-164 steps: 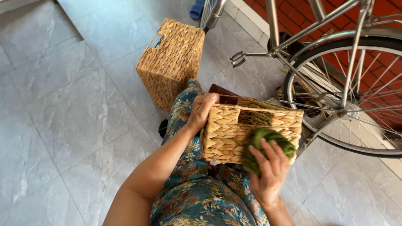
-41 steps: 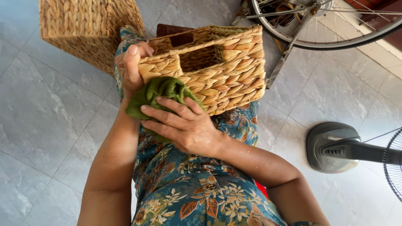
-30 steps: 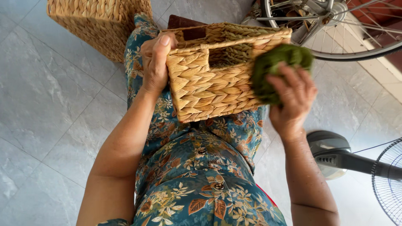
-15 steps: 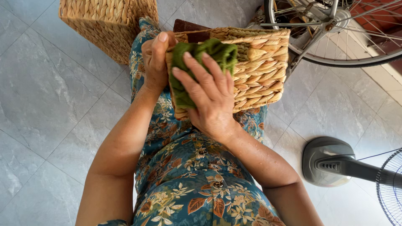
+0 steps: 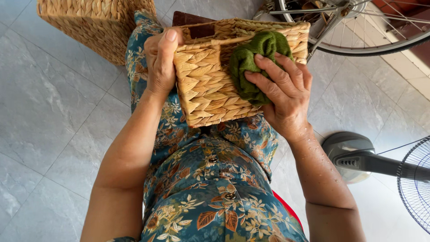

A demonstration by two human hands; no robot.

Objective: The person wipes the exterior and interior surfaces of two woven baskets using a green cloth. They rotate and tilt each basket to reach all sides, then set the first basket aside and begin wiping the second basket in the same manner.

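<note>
A woven straw basket (image 5: 206, 85) rests on my lap, its open top facing away from me. My left hand (image 5: 160, 58) grips the basket's left side, thumb over the rim. My right hand (image 5: 282, 89) presses a bunched green cloth (image 5: 253, 58) against the basket's front wall near its right end. The cloth reaches up to the rim. A dark handle slot shows in the basket's near wall by my left thumb.
A second, larger woven basket (image 5: 94, 22) stands on the grey tiled floor at the upper left. A bicycle wheel (image 5: 358, 27) is at the upper right. A standing fan's base (image 5: 354, 154) and cage (image 5: 416, 183) sit at the right.
My right hand has slid the green cloth across the basket's front, from the left part half a second ago to the right end now. My left hand keeps its grip.
</note>
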